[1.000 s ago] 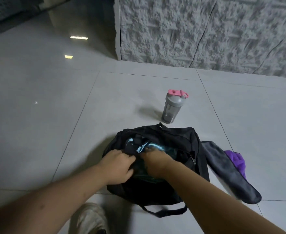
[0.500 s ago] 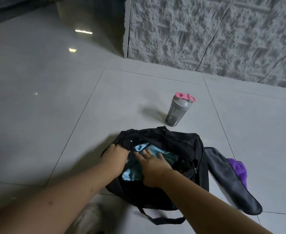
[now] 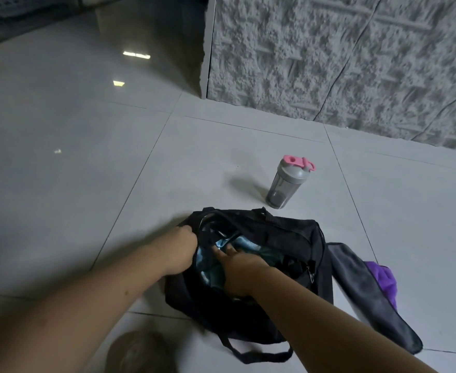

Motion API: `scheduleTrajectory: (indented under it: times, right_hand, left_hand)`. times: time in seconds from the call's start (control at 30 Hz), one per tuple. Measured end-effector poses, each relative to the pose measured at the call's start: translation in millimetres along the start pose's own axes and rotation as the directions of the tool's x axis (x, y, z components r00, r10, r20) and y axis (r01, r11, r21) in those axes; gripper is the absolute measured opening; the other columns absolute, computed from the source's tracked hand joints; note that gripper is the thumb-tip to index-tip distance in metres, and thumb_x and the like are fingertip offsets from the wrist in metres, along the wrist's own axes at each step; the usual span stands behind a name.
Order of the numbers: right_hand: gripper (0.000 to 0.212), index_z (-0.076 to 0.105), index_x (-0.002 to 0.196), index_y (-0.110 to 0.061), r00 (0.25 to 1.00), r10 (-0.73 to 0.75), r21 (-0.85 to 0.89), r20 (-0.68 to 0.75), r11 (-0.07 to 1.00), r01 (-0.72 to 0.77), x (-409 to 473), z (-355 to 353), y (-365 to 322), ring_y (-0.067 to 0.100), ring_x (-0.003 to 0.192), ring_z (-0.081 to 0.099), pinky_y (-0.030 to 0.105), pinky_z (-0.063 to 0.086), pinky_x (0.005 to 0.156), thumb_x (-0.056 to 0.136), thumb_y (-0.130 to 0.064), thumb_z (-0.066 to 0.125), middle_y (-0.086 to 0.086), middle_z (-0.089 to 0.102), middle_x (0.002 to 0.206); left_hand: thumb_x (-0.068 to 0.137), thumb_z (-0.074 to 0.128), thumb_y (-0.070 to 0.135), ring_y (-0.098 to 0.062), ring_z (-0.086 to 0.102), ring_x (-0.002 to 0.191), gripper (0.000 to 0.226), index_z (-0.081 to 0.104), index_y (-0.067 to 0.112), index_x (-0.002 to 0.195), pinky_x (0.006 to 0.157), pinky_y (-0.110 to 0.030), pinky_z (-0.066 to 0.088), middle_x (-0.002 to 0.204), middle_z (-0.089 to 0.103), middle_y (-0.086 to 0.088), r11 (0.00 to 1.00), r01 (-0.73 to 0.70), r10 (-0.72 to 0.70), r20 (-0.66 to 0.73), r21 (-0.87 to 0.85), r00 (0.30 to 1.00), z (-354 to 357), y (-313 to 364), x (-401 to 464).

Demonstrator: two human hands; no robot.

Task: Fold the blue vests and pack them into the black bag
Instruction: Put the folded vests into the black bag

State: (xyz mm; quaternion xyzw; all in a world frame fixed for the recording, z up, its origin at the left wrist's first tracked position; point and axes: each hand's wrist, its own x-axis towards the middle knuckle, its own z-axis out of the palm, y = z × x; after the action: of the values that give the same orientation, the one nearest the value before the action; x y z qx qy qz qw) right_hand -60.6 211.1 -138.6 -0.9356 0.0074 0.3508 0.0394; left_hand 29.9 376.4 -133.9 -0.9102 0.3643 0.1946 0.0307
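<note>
one black bag [image 3: 275, 238], left hand [image 3: 179, 251] gripping its rim, right hand [image 3: 237, 267] flat on blue vests [image 3: 244, 243], perhaps two

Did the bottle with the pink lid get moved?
No. The bottle stands on the same floor tile, just beyond the black bag, with the same gap to the tile line on its right. Only the head camera turned.

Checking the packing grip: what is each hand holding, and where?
The left hand grips the black bag by the left edge of its opening. The right hand holds nothing, fingers flat on the blue vest inside.
</note>
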Motion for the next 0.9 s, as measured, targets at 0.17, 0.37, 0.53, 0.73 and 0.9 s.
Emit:
scheduleTrajectory:
  times: [0.17, 0.37, 0.53, 0.73, 0.9]
  right_hand:
    - [0.066, 0.023, 0.16, -0.024, 0.978, -0.014, -0.041, -0.209, 0.999, 0.005, -5, -8, -14, 0.036, 0.132, 0.052, 0.046, 0.045, 0.101, 0.102, -0.034, 0.052, 0.01, 0.047, 0.154]
    - [0.055, 0.05, 0.137, -0.017, 0.905, -0.008, -0.038, -0.426, 0.999, -0.009, -12, 5, -17, 0.035, 0.126, 0.048, 0.048, 0.044, 0.102, 0.095, -0.05, 0.06, 0.013, 0.058, 0.131]
    - [0.073, 0.03, 0.15, -0.023, 0.892, 0.084, 0.066, -0.445, 0.996, -0.061, -10, 20, -15, 0.039, 0.14, 0.035, 0.058, 0.033, 0.114, 0.093, -0.06, 0.056, 0.014, 0.032, 0.152]
    - [0.085, -0.008, 0.163, -0.031, 0.953, 0.085, 0.078, -0.29, 0.995, -0.065, -2, 21, -6, 0.036, 0.157, -0.019, 0.068, -0.003, 0.121, 0.101, -0.064, 0.039, 0.012, -0.018, 0.171]
    - [0.073, -0.011, 0.163, -0.026, 0.985, 0.129, 0.065, -0.117, 0.99, -0.122, 10, 19, -13, 0.036, 0.15, -0.036, 0.075, -0.01, 0.116, 0.106, -0.049, 0.029, 0.014, -0.033, 0.165]
  left_hand:
    - [0.085, 0.053, 0.015, -0.028, 0.061, 0.09, 0.005, 0.054, 0.02, 0.082, 0.071, -0.029, 0.043, 0.096, 0.056, -0.005, 0.957, 0.108, -0.141, -0.107, -0.268, 0.984, -18, -11, -8]
    - [0.096, 0.052, 0.054, -0.028, 0.07, 0.104, 0.038, 0.067, 0.021, 0.108, 0.08, -0.033, 0.051, 0.111, 0.07, -0.002, 0.947, 0.313, -0.322, -0.207, -0.073, 0.924, 9, 14, -2]
    - [0.098, 0.051, 0.038, -0.028, 0.067, 0.084, 0.026, 0.06, 0.019, 0.082, 0.066, -0.03, 0.042, 0.087, 0.068, -0.002, 0.934, 0.285, -0.33, -0.211, -0.216, 0.92, 6, 1, 8]
    - [0.084, 0.067, 0.026, -0.016, 0.04, 0.053, 0.032, 0.05, 0.016, 0.059, 0.051, -0.028, 0.027, 0.055, 0.047, 0.002, 0.734, 0.145, -0.123, 0.08, -0.664, 0.989, -65, -26, 13]
    - [0.065, 0.061, 0.033, -0.02, 0.037, 0.063, 0.02, 0.052, 0.015, 0.065, 0.059, -0.032, 0.026, 0.063, 0.042, -0.008, 0.618, 0.116, -0.076, 0.088, -0.777, 0.993, -82, -11, 13]
